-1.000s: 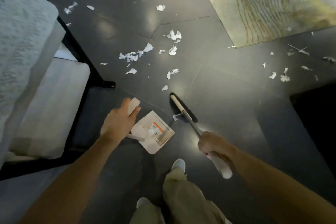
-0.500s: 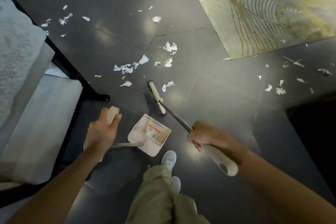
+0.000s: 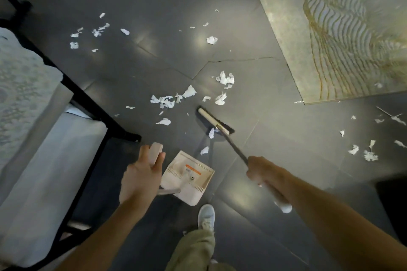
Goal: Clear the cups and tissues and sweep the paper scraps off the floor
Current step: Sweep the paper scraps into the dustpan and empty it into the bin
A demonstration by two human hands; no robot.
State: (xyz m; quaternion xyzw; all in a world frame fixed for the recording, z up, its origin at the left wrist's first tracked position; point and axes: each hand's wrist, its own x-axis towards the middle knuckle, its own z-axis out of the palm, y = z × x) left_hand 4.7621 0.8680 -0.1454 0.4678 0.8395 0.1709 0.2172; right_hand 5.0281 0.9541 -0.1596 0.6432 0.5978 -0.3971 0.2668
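White paper scraps [image 3: 167,101] lie scattered over the dark tiled floor, thickest just beyond the broom. My right hand [image 3: 263,171] grips the broom handle; the broom head [image 3: 214,121] rests on the floor with two scraps [image 3: 208,141] between it and the dustpan. My left hand [image 3: 141,176] holds the cream grip of the dustpan handle. The cream dustpan [image 3: 187,179] with an orange label sits on the floor, mouth toward the broom.
A black-framed seat with a pale cushion [image 3: 44,160] stands at the left. A patterned rug [image 3: 343,28] covers the upper right floor. More scraps [image 3: 365,152] lie at the right. My shoe [image 3: 206,218] is just behind the dustpan.
The broom head has swung further out and to the right, dragging two scraps toward the dustpan. The view has shifted forward; the dustpan stays on the floor.
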